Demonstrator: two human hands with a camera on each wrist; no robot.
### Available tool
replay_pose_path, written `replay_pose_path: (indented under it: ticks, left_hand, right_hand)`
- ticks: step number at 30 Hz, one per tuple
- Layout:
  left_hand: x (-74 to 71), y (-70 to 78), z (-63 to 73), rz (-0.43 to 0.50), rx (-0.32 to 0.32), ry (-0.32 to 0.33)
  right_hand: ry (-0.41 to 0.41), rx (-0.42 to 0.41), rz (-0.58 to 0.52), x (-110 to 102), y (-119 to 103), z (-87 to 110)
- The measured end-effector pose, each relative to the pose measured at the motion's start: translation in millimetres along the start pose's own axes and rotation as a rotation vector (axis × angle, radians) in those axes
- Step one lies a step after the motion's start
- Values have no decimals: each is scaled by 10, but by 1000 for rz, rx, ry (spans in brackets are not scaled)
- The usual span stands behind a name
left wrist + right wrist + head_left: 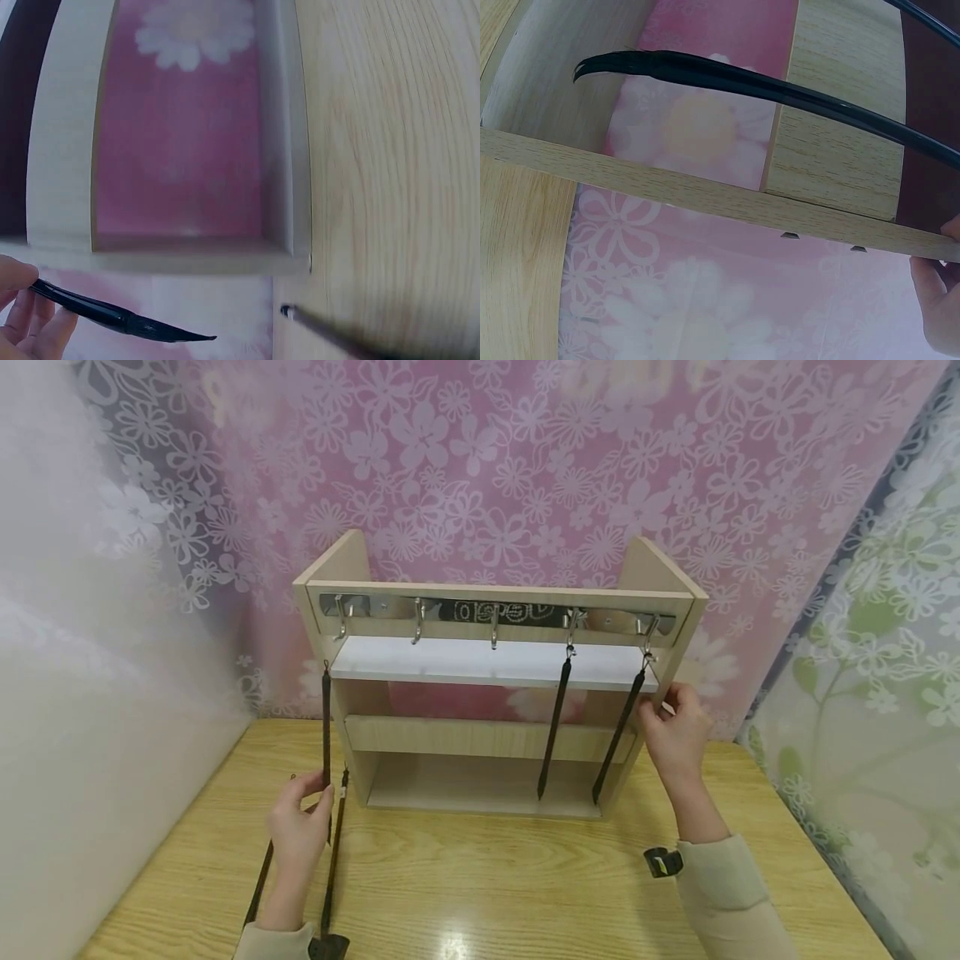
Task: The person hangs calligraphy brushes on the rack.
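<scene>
My left hand [296,822] pinches a dark calligraphy brush [326,718] and holds it upright beside the left end of a small wooden shelf [480,739]. Its loop points up, and the black bristle tip [169,331] points away from the fingers in the left wrist view. At the other end, my right hand [678,735] grips the shelf's right side panel [705,191] between thumb and fingers. Two more brushes hang by their loops, one [555,727] from the fourth hook and another [619,735] from the rightmost hook.
A metal hook rail [390,607] runs along the shelf's upper front; its three left hooks carry nothing. Left on the wooden table [480,868] lie two brushes, one [335,860] near the shelf and one [260,881] farther left. Flowered cloth [480,468] hangs behind.
</scene>
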State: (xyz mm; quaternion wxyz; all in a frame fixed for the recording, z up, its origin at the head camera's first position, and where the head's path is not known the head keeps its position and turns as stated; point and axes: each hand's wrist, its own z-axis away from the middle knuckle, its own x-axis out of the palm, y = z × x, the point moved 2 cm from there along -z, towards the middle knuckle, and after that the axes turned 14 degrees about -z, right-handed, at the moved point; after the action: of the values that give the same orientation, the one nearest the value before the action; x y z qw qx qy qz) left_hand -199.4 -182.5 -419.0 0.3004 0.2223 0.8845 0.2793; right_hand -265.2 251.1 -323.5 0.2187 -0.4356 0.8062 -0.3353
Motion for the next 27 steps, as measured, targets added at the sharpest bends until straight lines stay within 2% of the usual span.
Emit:
replay_pose_path:
  ticks: [7, 13, 17, 25, 27]
  left_hand:
    - [164, 201, 74, 74, 41, -28]
    - [328, 317, 134, 158, 72, -44]
    - [391, 442, 156, 208, 80, -68]
    - [343, 944, 152, 260, 144, -82]
    - [360, 1021, 158, 272, 146, -87]
  right_hand:
    - [1, 7, 6, -3, 5, 3]
    - [1, 20, 11, 4, 5, 7]
    - [2, 28, 10, 8, 4, 8]
    - [3, 24, 0, 9, -8, 8]
    - [1, 26, 1, 11, -6, 6]
